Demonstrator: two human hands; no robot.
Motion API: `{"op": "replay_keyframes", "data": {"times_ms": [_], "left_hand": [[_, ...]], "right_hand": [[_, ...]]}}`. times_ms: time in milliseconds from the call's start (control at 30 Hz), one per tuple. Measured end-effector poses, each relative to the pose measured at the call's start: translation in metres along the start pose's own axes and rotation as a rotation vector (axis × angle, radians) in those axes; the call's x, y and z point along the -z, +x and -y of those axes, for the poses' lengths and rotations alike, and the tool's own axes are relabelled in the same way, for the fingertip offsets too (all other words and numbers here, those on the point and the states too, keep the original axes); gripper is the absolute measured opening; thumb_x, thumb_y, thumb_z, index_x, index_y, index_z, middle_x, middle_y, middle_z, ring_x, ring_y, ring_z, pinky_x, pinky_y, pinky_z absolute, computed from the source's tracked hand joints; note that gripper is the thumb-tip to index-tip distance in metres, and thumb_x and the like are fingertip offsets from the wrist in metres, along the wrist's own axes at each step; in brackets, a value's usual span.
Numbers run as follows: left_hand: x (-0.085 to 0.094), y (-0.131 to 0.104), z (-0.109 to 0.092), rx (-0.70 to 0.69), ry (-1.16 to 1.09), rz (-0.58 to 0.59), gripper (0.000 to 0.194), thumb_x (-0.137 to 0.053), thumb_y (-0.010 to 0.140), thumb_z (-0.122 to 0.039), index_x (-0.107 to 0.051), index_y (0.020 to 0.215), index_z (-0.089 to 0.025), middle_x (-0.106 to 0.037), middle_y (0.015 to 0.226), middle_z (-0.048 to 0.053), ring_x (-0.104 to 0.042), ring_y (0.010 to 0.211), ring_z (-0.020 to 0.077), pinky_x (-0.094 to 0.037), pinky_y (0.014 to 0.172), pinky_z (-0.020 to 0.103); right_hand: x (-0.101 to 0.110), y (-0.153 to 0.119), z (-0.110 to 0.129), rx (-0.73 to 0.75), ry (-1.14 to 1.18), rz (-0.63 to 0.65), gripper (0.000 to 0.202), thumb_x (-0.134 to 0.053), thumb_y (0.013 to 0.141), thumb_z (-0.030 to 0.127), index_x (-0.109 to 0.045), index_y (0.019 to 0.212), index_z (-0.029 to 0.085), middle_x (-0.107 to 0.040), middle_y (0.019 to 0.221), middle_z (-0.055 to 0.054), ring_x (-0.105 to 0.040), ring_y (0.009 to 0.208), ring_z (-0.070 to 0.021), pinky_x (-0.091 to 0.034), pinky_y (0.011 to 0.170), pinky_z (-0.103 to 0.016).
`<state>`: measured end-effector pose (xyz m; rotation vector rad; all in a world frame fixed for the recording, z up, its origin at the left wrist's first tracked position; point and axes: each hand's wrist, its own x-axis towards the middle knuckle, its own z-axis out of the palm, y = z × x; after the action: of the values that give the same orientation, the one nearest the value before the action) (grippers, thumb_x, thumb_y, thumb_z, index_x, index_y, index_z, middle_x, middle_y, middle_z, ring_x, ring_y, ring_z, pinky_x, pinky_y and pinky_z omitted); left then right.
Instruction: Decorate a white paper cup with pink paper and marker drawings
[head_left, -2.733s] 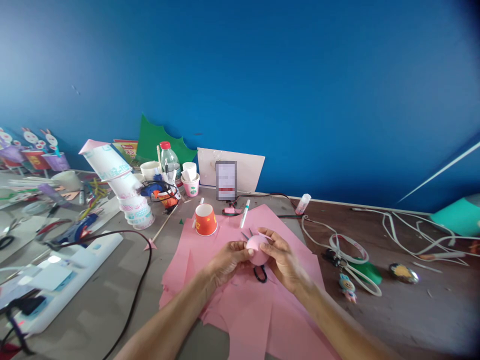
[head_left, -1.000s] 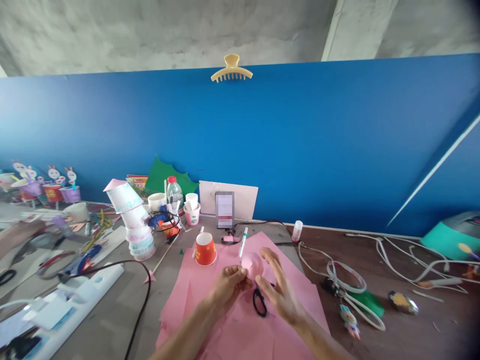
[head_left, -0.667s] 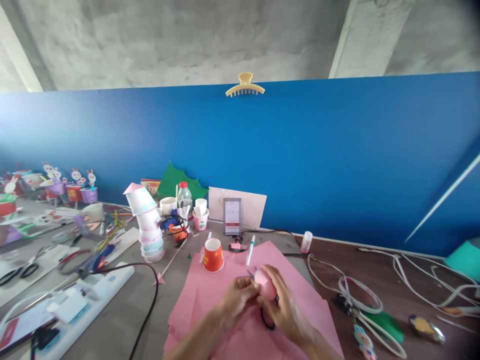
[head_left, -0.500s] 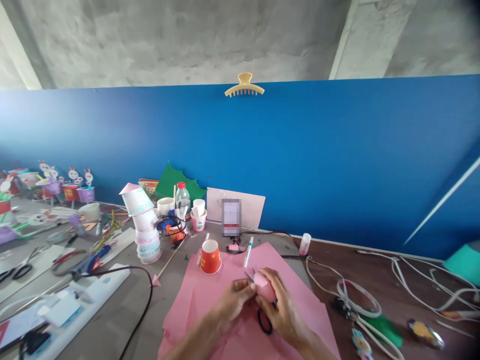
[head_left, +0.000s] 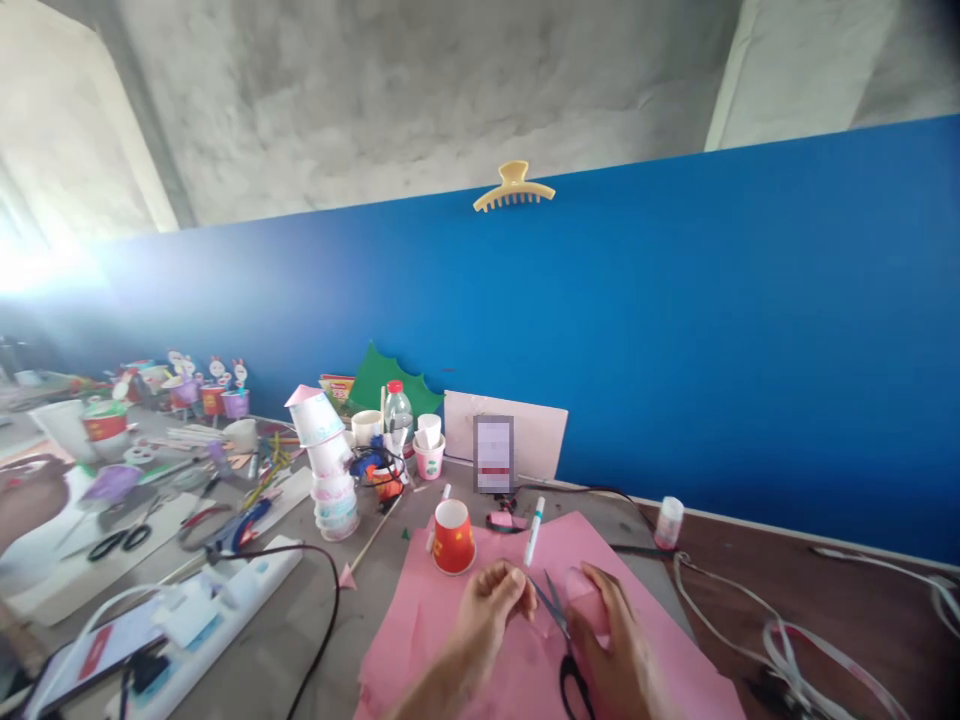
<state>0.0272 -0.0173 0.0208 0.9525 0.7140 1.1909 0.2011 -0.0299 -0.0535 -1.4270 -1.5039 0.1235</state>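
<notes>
Over the pink paper sheets [head_left: 420,630], my left hand [head_left: 491,610] is closed, thumb against curled fingers; I cannot make out what, if anything, it pinches. To its right, my right hand [head_left: 615,640] is wrapped round dark-handled scissors [head_left: 556,608] and a rounded pink paper piece [head_left: 586,600]. The scissors' blades are spread and point away from me, toward the gap between the hands. A red paper cup [head_left: 454,540] stands upside down on the sheets beyond my left hand. A white marker [head_left: 535,532] lies near the sheets' far edge.
A leaning stack of paper cups [head_left: 330,475] stands left of the sheets. A power strip [head_left: 217,625] and black cable lie nearer. At the far left edge another person's hand [head_left: 34,510] shows. A glue stick [head_left: 669,522] stands right; white cords [head_left: 750,600] lie beyond.
My hands have moved apart: the left has come away from the pink piece, and the scissors' blades now show between them. The view has turned left, bringing another person's hand in.
</notes>
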Motion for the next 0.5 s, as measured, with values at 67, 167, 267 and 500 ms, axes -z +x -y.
{"op": "replay_keyframes", "data": {"times_ms": [67, 167, 267, 500], "left_hand": [[0.003, 0.003, -0.002, -0.036, 0.011, -0.044, 0.047, -0.078, 0.065, -0.058, -0.058, 0.059, -0.015, -0.058, 0.055, 0.000, -0.048, 0.053, 0.0092, -0.041, 0.065, 0.028], [0.006, 0.008, -0.005, -0.078, 0.025, -0.101, 0.051, -0.077, 0.062, -0.063, -0.058, 0.058, -0.017, -0.057, 0.055, 0.000, -0.047, 0.053, 0.0105, -0.041, 0.063, 0.029], [0.007, 0.012, -0.009, -0.095, 0.032, -0.124, 0.053, -0.076, 0.057, -0.070, -0.058, 0.057, -0.019, -0.055, 0.053, 0.000, -0.046, 0.051, 0.0120, -0.043, 0.063, 0.033], [-0.002, 0.009, -0.044, -0.123, 0.211, -0.050, 0.047, -0.069, 0.064, -0.071, -0.057, 0.055, -0.026, -0.053, 0.056, 0.003, -0.050, 0.057, 0.0180, -0.047, 0.070, 0.039]], "right_hand": [[-0.005, 0.002, -0.012, 0.015, -0.066, -0.047, 0.047, -0.046, 0.090, 0.052, -0.050, 0.123, 0.019, -0.064, 0.117, -0.018, -0.062, 0.107, -0.0354, -0.049, 0.087, -0.051], [-0.007, 0.006, -0.032, 0.050, -0.191, -0.074, 0.049, -0.041, 0.090, 0.056, -0.052, 0.120, 0.019, -0.066, 0.113, -0.019, -0.063, 0.104, -0.0371, -0.047, 0.089, -0.054], [-0.006, 0.008, -0.048, 0.109, -0.288, -0.039, 0.052, -0.039, 0.089, 0.058, -0.055, 0.120, 0.020, -0.067, 0.117, -0.019, -0.062, 0.108, -0.0394, -0.041, 0.094, -0.061], [-0.007, 0.009, -0.054, 0.040, -0.254, -0.024, 0.049, -0.030, 0.093, 0.054, -0.060, 0.122, 0.028, -0.067, 0.126, -0.012, -0.058, 0.119, -0.0342, -0.030, 0.101, -0.062]]}}
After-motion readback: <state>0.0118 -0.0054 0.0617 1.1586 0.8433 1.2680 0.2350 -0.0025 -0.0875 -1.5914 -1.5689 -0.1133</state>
